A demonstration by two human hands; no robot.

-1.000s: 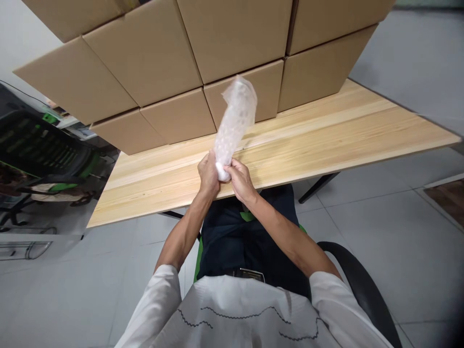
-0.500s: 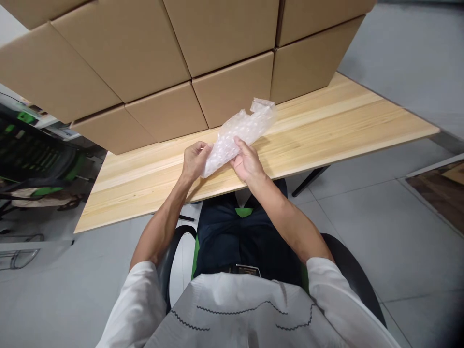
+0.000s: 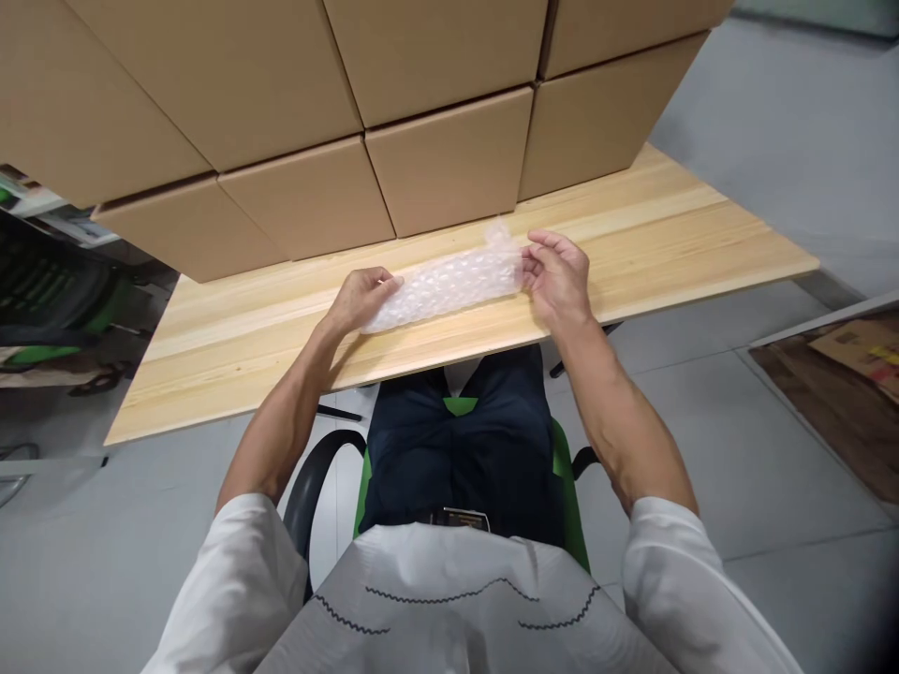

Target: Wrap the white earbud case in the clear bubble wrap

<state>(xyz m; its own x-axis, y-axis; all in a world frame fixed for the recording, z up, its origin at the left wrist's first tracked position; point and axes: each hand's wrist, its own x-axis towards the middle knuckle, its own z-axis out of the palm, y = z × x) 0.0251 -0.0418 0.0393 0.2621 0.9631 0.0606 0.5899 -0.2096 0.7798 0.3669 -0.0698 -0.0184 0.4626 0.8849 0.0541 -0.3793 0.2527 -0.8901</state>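
Observation:
A long strip of clear bubble wrap stretches between my hands, just above or on the wooden table; I cannot tell whether it touches the wood. Its left end is pinched by my left hand, thumb on top. At the other end, my right hand has its fingertips closed on the wrap's edge, with the fingers partly curled. A loose flap of the wrap sticks up near the right end. Whether anything lies inside the wrap cannot be made out.
Stacked cardboard boxes form a wall along the table's far side. Beneath me is a green and black chair. Another dark chair stands at the left. A flat piece of cardboard lies at the far right.
My right hand has slid rightward from the wrap's middle to its right end. The wrap has swung from a steep slant to nearly level. My left hand keeps its pinch.

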